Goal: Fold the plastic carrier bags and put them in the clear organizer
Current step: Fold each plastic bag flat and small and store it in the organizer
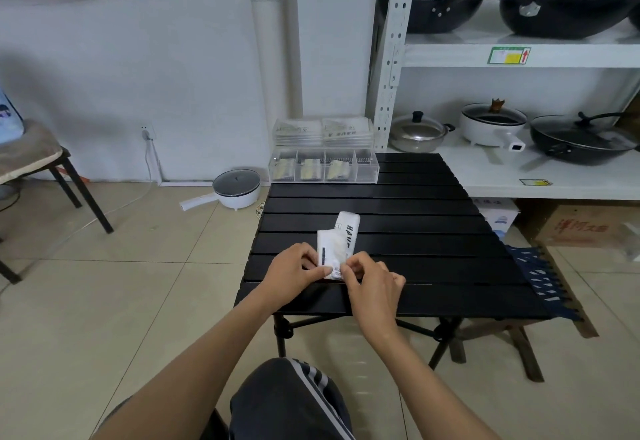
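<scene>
You sit at a black folding table made of slats [398, 204] on a floor of big beige tiles [104, 301]. The plain white wall [156, 58] has a socket. A white metal shelf rack [485, 55] holds black pots. A dark-legged chair with a cushion [34, 159] stands far left.

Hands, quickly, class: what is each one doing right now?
Left hand: pinching the folded plastic bag.
Right hand: pinching the same bag's near end.
</scene>
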`<state>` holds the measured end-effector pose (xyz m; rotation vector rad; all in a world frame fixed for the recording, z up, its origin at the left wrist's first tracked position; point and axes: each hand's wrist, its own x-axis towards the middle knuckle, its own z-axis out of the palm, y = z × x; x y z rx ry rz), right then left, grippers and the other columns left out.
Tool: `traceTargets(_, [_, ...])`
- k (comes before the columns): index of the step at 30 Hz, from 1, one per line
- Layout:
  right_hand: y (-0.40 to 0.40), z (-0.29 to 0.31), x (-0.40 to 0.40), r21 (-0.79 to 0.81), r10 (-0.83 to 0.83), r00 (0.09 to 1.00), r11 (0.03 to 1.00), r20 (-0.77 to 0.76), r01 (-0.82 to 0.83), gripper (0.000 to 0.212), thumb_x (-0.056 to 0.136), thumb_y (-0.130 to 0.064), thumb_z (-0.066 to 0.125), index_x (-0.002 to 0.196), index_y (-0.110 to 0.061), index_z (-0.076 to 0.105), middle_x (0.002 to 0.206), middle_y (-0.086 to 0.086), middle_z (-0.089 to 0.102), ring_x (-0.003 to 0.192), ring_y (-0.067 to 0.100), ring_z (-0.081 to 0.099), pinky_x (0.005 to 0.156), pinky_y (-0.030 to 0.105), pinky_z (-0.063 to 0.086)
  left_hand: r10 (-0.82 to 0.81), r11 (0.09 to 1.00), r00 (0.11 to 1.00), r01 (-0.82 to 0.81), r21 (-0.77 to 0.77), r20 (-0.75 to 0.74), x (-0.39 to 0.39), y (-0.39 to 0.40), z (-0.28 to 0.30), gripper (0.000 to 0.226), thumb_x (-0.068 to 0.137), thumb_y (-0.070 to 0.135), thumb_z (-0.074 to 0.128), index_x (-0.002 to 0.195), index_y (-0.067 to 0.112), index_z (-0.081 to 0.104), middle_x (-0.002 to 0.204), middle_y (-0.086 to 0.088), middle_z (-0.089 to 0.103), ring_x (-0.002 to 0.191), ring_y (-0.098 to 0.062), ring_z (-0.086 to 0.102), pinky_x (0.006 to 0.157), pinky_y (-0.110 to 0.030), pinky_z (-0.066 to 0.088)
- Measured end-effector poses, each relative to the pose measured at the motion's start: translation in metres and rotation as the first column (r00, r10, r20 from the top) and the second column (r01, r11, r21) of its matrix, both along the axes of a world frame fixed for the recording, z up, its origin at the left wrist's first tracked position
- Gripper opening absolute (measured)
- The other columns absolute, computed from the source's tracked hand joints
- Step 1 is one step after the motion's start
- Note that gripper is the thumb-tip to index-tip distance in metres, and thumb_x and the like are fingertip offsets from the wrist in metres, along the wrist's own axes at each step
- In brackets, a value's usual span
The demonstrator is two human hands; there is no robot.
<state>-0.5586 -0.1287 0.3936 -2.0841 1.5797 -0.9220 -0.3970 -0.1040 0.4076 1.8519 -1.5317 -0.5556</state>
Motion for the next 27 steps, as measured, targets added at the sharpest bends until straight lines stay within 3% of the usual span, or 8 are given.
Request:
traceTargets(6, [0.003,-0.003,-0.001,-0.029,-0.011,1.0,1.0,0.011,0.011,0.009,0.094,-0.037,0.058,0.087,-0.032,0.057,0.08,-0.015,0.062,0.084,0.009,0.054,0.08,0.029,0.024,-0.039,0.999,0.997,0.04,0.016,-0.067,0.003,-0.002,-0.001,0.025,0.086,0.033,0.068,0.071,0.014,0.064,0.088,0.005,0.059,0.078,-0.007,0.055,0.076,-0.024,0.045])
traceTargets(10, [0.003,-0.001,0.002,-0.024,-0.037,0.999,0.999,0.039,0.038,0.009,0.094,-0.039,0.057,0.097,-0.03,0.055,0.082,-0.014,0.065,0.087,0.009,0.056,0.085,0.03,0.029,-0.036,0.999,0.999,0.035,0.033,0.034,-0.002,-0.004,0.0,0.027,0.089,0.034,0.063,0.07,0.015,0.065,0.087,0.003,0.058,0.082,-0.01,0.056,0.08,-0.033,0.047])
traceTargets(13, [0.003,0.0,0.004,-0.013,-0.059,0.998,0.998,0.017,0.059,0.01,0.095,-0.036,0.057,0.101,-0.029,0.053,0.083,-0.015,0.064,0.089,0.01,0.057,0.086,0.031,0.031,0.02,1.0,0.993,-0.021,0.013,0.116,-0.012,-0.005,0.004,0.032,0.091,0.033,0.061,0.075,0.006,0.069,0.08,-0.006,0.062,0.075,-0.018,0.058,0.072,-0.035,0.048])
traceTargets(16, [0.001,-0.001,0.006,-0.003,-0.076,0.997,0.997,-0.006,0.076,0.01,0.095,-0.036,0.056,0.103,-0.029,0.053,0.087,-0.013,0.066,0.091,0.01,0.057,0.087,0.031,0.031,0.104,0.994,0.989,-0.102,-0.026,0.103,-0.016,-0.006,0.0,0.029,0.088,0.038,0.064,0.07,0.016,0.07,0.068,0.006,0.059,0.059,-0.007,0.055,0.06,-0.025,0.043])
traceTargets(19, [0.0,-0.002,0.008,-0.008,-0.077,0.997,0.997,-0.024,0.077,0.009,0.095,-0.034,0.055,0.102,-0.029,0.052,0.089,-0.011,0.068,0.09,0.012,0.057,0.087,0.032,0.033,0.162,0.987,0.982,-0.16,-0.027,0.1,-0.017,-0.007,-0.004,0.032,0.086,0.038,0.067,0.065,0.014,0.065,0.067,0.008,0.055,0.057,-0.006,0.052,0.058,-0.022,0.039])
traceTargets(22, [0.0,-0.001,0.008,-0.019,-0.082,0.995,0.997,-0.051,0.081,0.008,0.096,-0.032,0.054,0.103,-0.028,0.052,0.09,-0.008,0.068,0.09,0.014,0.056,0.085,0.031,0.032,0.168,0.986,0.972,-0.168,-0.017,0.164,-0.019,-0.008,-0.004,0.034,0.087,0.038,0.065,0.067,0.011,0.061,0.082,0.007,0.049,0.068,-0.006,0.051,0.069,-0.028,0.045])
traceTargets(24, [0.0,-0.001,0.008,-0.019,-0.08,0.995,0.997,-0.056,0.079,0.009,0.097,-0.032,0.051,0.105,-0.028,0.051,0.091,-0.008,0.068,0.091,0.014,0.056,0.085,0.031,0.031,0.154,0.988,0.972,-0.155,-0.011,0.179,-0.021,-0.008,-0.004,0.033,0.088,0.035,0.066,0.066,0.011,0.06,0.082,0.008,0.047,0.068,-0.007,0.051,0.081,-0.036,0.048])
traceTargets(27, [-0.001,-0.001,0.009,-0.007,-0.072,0.996,0.997,-0.053,0.071,0.013,0.099,-0.036,0.047,0.109,-0.028,0.049,0.094,-0.007,0.069,0.092,0.014,0.056,0.085,0.032,0.032,0.156,0.988,0.973,-0.157,-0.007,0.171,-0.022,-0.007,-0.004,0.032,0.087,0.034,0.067,0.063,0.018,0.053,0.086,0.007,0.046,0.068,-0.006,0.049,0.087,-0.04,0.047])
